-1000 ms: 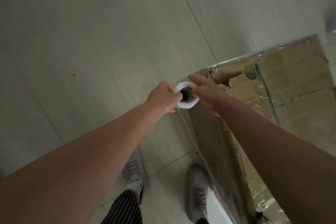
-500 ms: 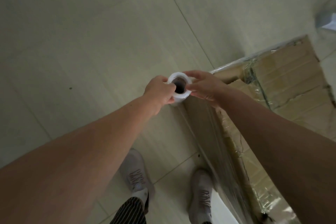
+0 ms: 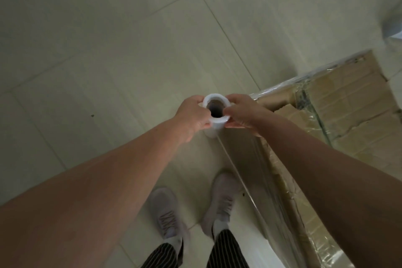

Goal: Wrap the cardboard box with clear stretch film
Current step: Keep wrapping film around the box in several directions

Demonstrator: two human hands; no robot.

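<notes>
A white roll of stretch film stands upright, seen from above with its dark hollow core in the middle. My left hand grips its left side and my right hand grips its right side, fingers curled round the top rim. A sheet of clear film runs from the roll along the near side of the large cardboard box at the right. The box top shows shiny film over brown card.
Pale floor tiles spread to the left and ahead. My two grey shoes stand on the floor close to the box side. A pale blurred object sits at the far right edge.
Both hands have carried the roll away from the box corner, and my right hand now grips the roll's rim. The view has tilted down, showing more of my shoes.
</notes>
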